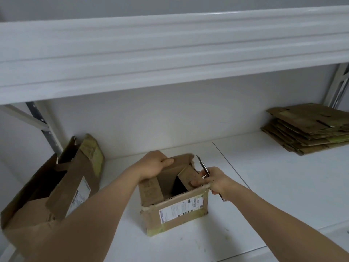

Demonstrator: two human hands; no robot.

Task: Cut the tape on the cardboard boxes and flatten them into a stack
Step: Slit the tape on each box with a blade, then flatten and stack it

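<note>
A small brown cardboard box (175,212) with a white shipping label stands open on the white shelf in front of me. My left hand (154,164) grips the far flap of this box, thumb over its edge. My right hand (214,181) holds a slim utility knife (203,167), blade pointing up and away, and its fingers touch the right inner flap at the box's right rim. A stack of flattened boxes (309,129) lies at the far right of the shelf.
A larger opened cardboard box (56,188) with raised flaps stands at the left, close to my left forearm. The white shelf surface (264,186) stretches between the small box and the stack. Another shelf (170,59) hangs overhead. Metal uprights stand at both back corners.
</note>
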